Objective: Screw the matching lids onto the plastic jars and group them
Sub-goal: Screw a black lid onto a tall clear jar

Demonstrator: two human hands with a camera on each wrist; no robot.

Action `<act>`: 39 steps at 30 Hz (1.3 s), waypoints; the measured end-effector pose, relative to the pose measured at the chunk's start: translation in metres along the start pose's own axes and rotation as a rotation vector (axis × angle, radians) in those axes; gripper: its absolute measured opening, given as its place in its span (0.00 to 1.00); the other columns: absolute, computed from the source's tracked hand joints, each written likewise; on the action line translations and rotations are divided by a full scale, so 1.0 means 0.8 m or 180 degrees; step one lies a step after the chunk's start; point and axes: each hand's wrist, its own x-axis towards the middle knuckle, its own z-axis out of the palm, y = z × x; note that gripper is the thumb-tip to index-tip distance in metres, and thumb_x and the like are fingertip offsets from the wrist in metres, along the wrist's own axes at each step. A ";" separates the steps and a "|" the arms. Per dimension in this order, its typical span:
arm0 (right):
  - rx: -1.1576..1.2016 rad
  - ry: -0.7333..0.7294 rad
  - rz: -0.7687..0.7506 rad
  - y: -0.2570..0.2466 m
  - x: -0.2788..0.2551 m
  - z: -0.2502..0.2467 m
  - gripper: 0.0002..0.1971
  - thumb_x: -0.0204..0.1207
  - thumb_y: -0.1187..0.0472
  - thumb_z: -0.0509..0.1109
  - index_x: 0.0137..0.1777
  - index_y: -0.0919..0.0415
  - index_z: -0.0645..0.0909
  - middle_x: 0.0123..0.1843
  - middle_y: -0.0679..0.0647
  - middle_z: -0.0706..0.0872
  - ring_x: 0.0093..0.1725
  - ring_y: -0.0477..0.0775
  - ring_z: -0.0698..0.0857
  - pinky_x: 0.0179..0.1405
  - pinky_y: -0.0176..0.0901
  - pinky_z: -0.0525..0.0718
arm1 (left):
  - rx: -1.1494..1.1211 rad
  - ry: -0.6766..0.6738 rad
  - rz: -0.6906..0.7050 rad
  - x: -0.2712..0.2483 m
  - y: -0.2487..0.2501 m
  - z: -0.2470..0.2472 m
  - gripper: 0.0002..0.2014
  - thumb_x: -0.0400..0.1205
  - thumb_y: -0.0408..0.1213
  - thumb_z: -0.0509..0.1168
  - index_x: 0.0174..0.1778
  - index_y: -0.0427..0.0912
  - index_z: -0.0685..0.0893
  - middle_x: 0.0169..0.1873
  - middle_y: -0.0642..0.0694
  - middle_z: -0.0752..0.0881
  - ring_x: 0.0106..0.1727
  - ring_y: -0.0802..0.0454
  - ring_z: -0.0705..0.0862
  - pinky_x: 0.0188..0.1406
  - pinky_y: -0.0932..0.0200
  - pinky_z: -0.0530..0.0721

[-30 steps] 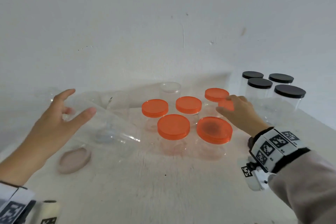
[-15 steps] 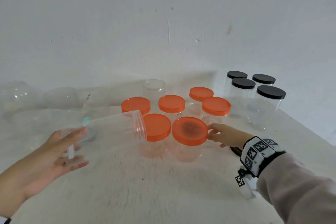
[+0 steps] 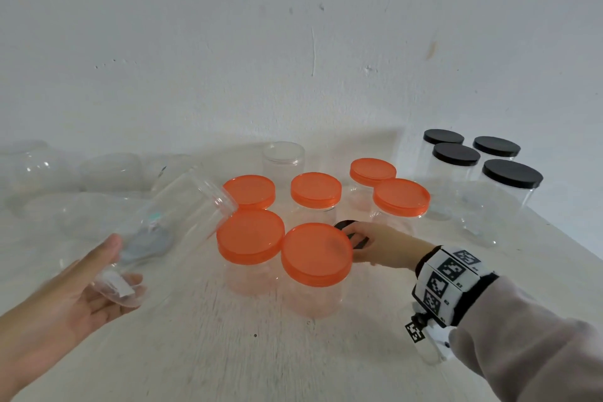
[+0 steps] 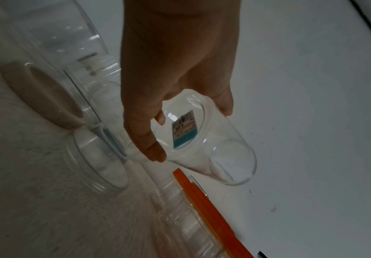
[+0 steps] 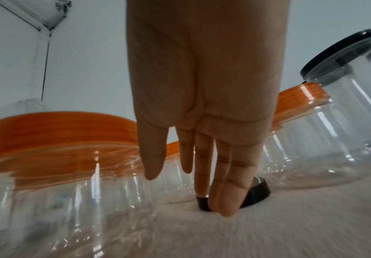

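The left hand (image 3: 70, 290) grips an open clear jar (image 3: 169, 232) by its base, tilted above the table (image 3: 293, 362), left of the orange-lidded jars (image 3: 316, 253); the right hand (image 3: 380, 246), fingers (image 5: 228, 192) straight, touches a black lid (image 5: 256, 193) lying between those jars. Black-lidded jars (image 3: 512, 174) stand far right.

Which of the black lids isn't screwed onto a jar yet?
The loose black lid lying on the table among the orange-lidded jars, under the right hand's fingers. The other four black lids sit on upright jars at far right.

Six clear jars wear orange lids (image 3: 316, 251); four wear black lids (image 3: 512, 174). The held clear jar (image 3: 169, 228) bears a teal-and-white label (image 4: 184, 131) (barcode printed). White counter (image 3: 293, 362); black-and-white checked wristband (image 3: 452, 281).
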 end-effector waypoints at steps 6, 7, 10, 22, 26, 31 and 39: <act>-0.1058 0.0188 0.0192 0.006 0.027 -0.005 0.35 0.76 0.49 0.74 0.80 0.58 0.65 0.71 0.57 0.73 0.68 0.58 0.75 0.68 0.51 0.76 | -0.0236 -0.0161 -0.0064 0.005 -0.008 -0.020 0.34 0.57 0.58 0.84 0.57 0.47 0.89 0.50 0.32 0.89 0.55 0.25 0.87 0.49 0.30 0.85; -0.1121 0.0090 0.0235 0.005 0.032 -0.004 0.37 0.76 0.48 0.74 0.80 0.58 0.64 0.72 0.57 0.72 0.70 0.59 0.74 0.69 0.53 0.75 | -0.0242 -0.0223 -0.0066 0.003 -0.010 -0.020 0.35 0.59 0.57 0.84 0.60 0.45 0.88 0.50 0.33 0.89 0.56 0.24 0.86 0.49 0.31 0.85; -0.1298 -0.0088 0.0301 0.002 0.047 -0.001 0.39 0.74 0.47 0.75 0.81 0.56 0.62 0.73 0.58 0.71 0.73 0.61 0.72 0.71 0.57 0.74 | -0.0222 -0.0236 0.0031 -0.003 -0.008 -0.007 0.23 0.72 0.48 0.75 0.60 0.41 0.87 0.47 0.33 0.89 0.52 0.27 0.88 0.44 0.36 0.89; -0.1500 0.0017 0.0495 -0.014 0.058 -0.004 0.47 0.71 0.43 0.77 0.84 0.54 0.56 0.77 0.60 0.67 0.76 0.62 0.69 0.72 0.57 0.73 | 0.0271 -0.0430 -0.0462 -0.017 -0.013 0.026 0.30 0.71 0.32 0.76 0.70 0.41 0.76 0.48 0.37 0.88 0.39 0.38 0.91 0.27 0.47 0.87; -0.1175 0.0252 0.0397 -0.028 0.034 -0.035 0.42 0.71 0.38 0.74 0.79 0.59 0.65 0.72 0.59 0.69 0.65 0.59 0.76 0.61 0.49 0.77 | 0.0249 -0.0915 -0.0123 -0.025 -0.024 -0.007 0.43 0.63 0.35 0.84 0.73 0.56 0.76 0.56 0.35 0.86 0.61 0.27 0.84 0.53 0.34 0.86; -0.0755 0.0539 0.0449 -0.052 -0.001 -0.069 0.32 0.67 0.39 0.77 0.63 0.59 0.73 0.63 0.56 0.70 0.51 0.52 0.78 0.45 0.44 0.80 | 0.0599 -0.1195 0.0013 -0.055 -0.017 0.001 0.41 0.58 0.46 0.87 0.68 0.62 0.80 0.56 0.43 0.87 0.64 0.41 0.85 0.54 0.40 0.85; -0.0575 0.0100 -0.0554 -0.144 -0.085 -0.022 0.32 0.60 0.42 0.80 0.59 0.52 0.71 0.54 0.46 0.75 0.51 0.49 0.80 0.45 0.46 0.86 | 0.1237 -0.1140 0.0164 -0.079 0.005 0.047 0.56 0.37 0.52 0.89 0.64 0.51 0.77 0.55 0.55 0.90 0.57 0.58 0.88 0.50 0.60 0.83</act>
